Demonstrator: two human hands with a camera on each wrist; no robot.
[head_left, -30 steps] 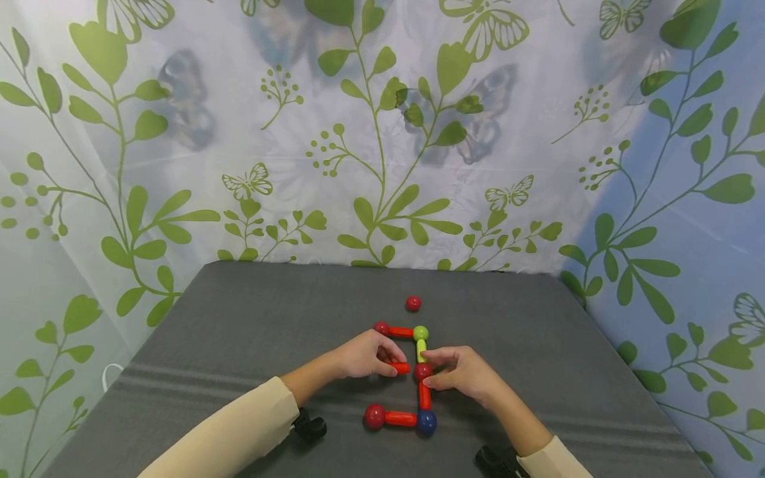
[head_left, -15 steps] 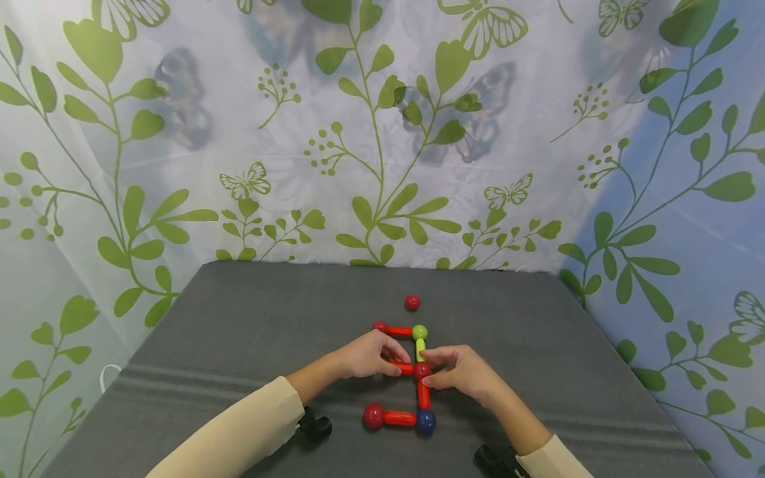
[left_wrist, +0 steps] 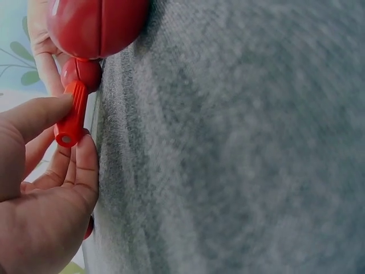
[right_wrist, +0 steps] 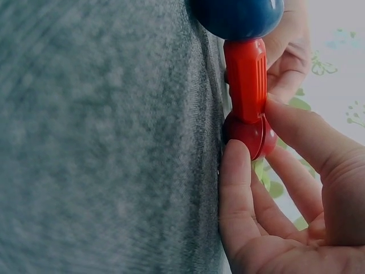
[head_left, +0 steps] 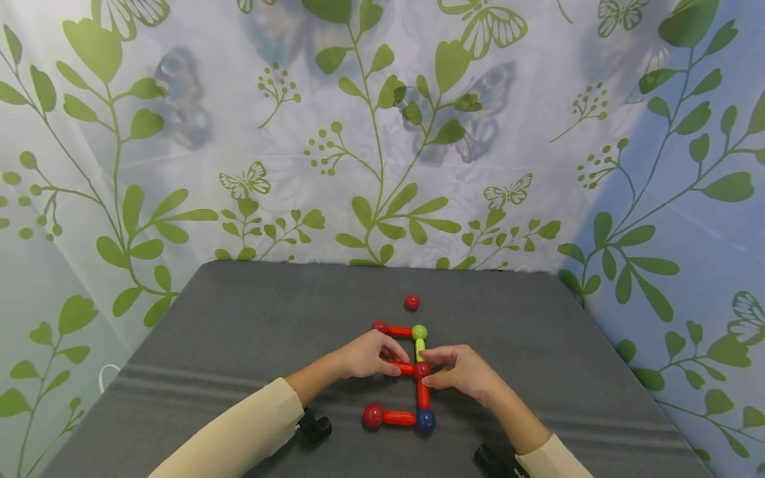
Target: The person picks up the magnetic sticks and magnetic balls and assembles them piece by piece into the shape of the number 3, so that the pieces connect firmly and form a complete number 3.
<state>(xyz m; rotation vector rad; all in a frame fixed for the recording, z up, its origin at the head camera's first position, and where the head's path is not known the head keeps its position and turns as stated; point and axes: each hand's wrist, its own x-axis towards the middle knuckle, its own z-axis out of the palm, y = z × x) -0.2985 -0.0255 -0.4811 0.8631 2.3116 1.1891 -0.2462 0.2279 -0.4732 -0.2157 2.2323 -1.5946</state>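
Observation:
A figure of coloured balls and ridged sticks lies on the grey cloth. My left hand (head_left: 367,356) pinches a red stick (left_wrist: 73,117) between thumb and fingers, its far end against the middle red ball (head_left: 422,370). From the other side my right hand (head_left: 465,373) holds that ball between thumb and fingers. A yellow-green stick (head_left: 420,348) runs up from it to a yellow-green ball (head_left: 420,331), which joins an upper red stick (head_left: 398,330) and a red ball (head_left: 379,326). Below, another red stick (right_wrist: 246,80) leads to the blue ball (head_left: 425,421).
At the near side a red stick (head_left: 399,417) links the blue ball to a larger-looking red ball (head_left: 373,415). One loose red ball (head_left: 412,303) lies beyond the figure. Behind the grey table (head_left: 287,299) hangs a leaf-and-butterfly curtain (head_left: 287,119).
The left hand has moved slightly right, bringing its red stick's end from a small gap up to the middle red ball. The right hand has stayed on the ball.

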